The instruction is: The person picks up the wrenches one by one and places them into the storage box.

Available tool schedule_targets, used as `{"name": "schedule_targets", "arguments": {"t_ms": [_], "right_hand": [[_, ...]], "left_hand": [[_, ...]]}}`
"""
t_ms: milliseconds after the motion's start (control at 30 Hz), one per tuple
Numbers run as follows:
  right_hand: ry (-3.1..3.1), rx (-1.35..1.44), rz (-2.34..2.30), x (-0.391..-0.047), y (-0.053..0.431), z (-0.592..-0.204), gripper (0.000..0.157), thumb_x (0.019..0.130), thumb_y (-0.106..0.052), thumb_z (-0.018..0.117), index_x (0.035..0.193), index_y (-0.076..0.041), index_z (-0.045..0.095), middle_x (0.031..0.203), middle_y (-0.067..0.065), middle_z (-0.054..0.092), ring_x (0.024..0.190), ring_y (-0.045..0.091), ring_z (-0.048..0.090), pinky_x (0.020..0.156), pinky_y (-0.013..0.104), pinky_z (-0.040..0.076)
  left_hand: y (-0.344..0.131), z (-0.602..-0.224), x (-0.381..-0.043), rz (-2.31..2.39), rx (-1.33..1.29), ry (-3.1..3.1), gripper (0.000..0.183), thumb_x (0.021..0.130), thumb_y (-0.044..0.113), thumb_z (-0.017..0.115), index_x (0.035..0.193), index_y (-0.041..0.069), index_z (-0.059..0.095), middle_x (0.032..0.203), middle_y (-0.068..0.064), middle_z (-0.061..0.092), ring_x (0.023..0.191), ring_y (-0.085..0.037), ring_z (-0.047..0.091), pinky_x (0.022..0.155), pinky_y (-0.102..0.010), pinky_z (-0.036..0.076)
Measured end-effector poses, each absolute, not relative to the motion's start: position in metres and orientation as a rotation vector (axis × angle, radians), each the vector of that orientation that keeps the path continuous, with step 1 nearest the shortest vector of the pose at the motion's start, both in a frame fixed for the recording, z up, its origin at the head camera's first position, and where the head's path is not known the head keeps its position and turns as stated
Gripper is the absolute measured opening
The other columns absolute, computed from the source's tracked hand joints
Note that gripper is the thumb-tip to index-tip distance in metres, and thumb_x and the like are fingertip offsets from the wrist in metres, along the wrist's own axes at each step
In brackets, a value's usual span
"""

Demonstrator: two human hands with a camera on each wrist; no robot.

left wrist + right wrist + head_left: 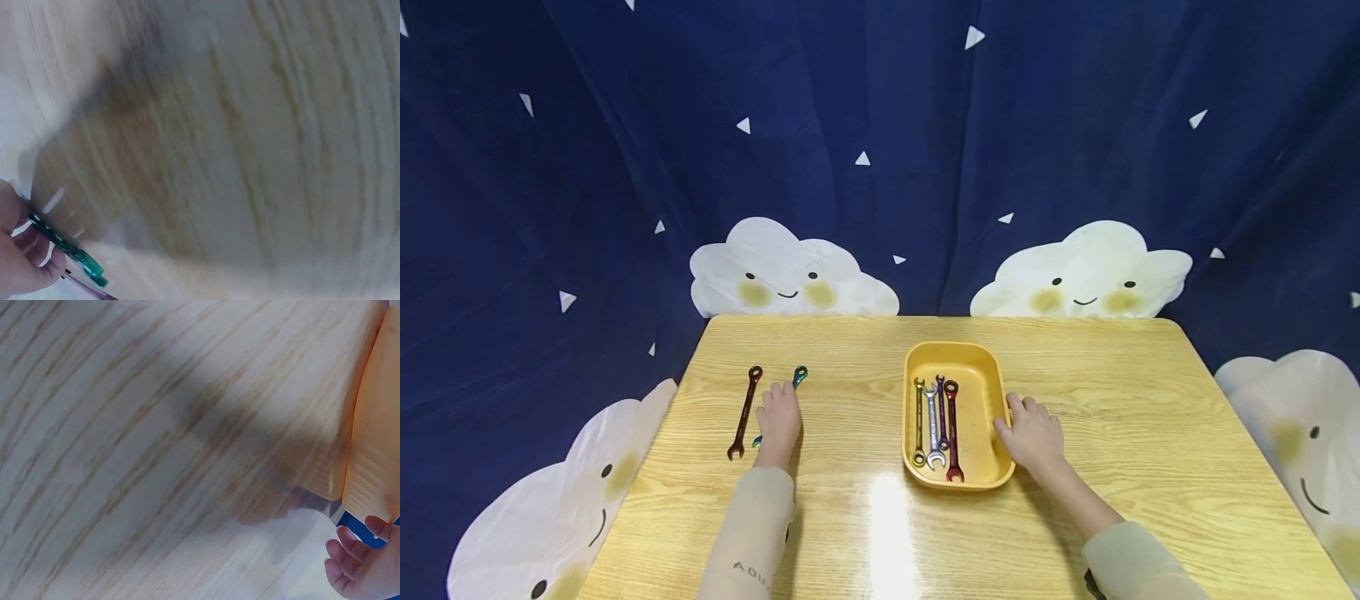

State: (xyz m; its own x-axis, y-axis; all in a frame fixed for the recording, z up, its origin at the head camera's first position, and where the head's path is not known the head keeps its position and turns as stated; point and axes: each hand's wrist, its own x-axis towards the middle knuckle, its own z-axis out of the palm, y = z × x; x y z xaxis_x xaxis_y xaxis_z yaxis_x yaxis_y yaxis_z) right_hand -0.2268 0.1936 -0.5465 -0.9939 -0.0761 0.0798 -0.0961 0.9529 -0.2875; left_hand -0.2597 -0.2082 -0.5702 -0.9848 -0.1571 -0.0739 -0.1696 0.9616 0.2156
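My left hand (781, 421) pinches a teal-green combination wrench (801, 377) at the left of the table. The wrench's green end (92, 270) sticks out past the fingers in the left wrist view; its middle is hidden under the hand in the head view. Left of that hand lies a dark bronze wrench (746, 412). My right hand (1036, 435) holds the right rim of a yellow tray (958, 348), thumb over the rim and fingers at its outer wall. Inside the tray lie a gold wrench (919, 423), a silver wrench (933, 427), a purple wrench (942, 412) and a red wrench (953, 433).
The wooden table (850, 400) carries everything and ends at a dark blue curtain (880, 100) printed with white clouds (790, 271). Light reflects off the table's near part, between the left forearm and the tray.
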Motion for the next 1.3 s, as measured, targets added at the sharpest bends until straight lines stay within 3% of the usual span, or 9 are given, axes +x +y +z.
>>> {"name": "schedule_targets", "arguments": {"t_ms": [267,500,800,1300], "right_hand": [[-3.039,0.136,0.446,-0.227,0.194,-0.547,0.044,0.087,-0.034,0.050,0.120,-0.006,0.047,0.100,0.020,0.054,0.090,0.040,0.052,0.070,0.053,0.040],[-3.026,0.138,0.456,-0.226,0.193,-0.546,0.042,0.086,-0.033,0.050,0.118,-0.006,0.048,0.098,0.020,0.055,0.087,0.039,0.053,0.067,0.051,0.040],[-3.027,0.138,0.451,-0.227,0.194,-0.547,0.043,0.086,-0.034,0.050,0.118,-0.006,0.048,0.099,0.020,0.055,0.088,0.039,0.053,0.068,0.051,0.040],[-3.024,0.142,0.458,-0.226,0.194,-0.546,0.040,0.086,-0.033,0.051,0.116,-0.006,0.048,0.098,0.019,0.055,0.087,0.038,0.053,0.067,0.051,0.040]], "left_hand": [[-0.208,-0.565,-0.265,0.386,-0.238,2.999,0.031,0.094,-0.003,0.035,0.125,-0.008,0.035,0.111,-0.028,0.041,0.101,-0.042,0.043,0.072,-0.051,0.046],[-0.205,-0.560,-0.268,0.457,-0.288,2.965,0.022,0.094,-0.004,0.031,0.115,-0.010,0.035,0.105,-0.030,0.041,0.095,-0.043,0.047,0.067,-0.048,0.047],[-0.204,-0.562,-0.268,0.526,-0.328,2.977,0.025,0.094,-0.004,0.032,0.118,-0.012,0.033,0.105,-0.031,0.043,0.094,-0.042,0.049,0.068,-0.047,0.048],[-0.206,-0.565,-0.266,0.528,-0.330,3.010,0.031,0.092,0.003,0.045,0.117,-0.011,0.035,0.100,-0.030,0.046,0.086,-0.041,0.052,0.064,-0.045,0.048]]}}
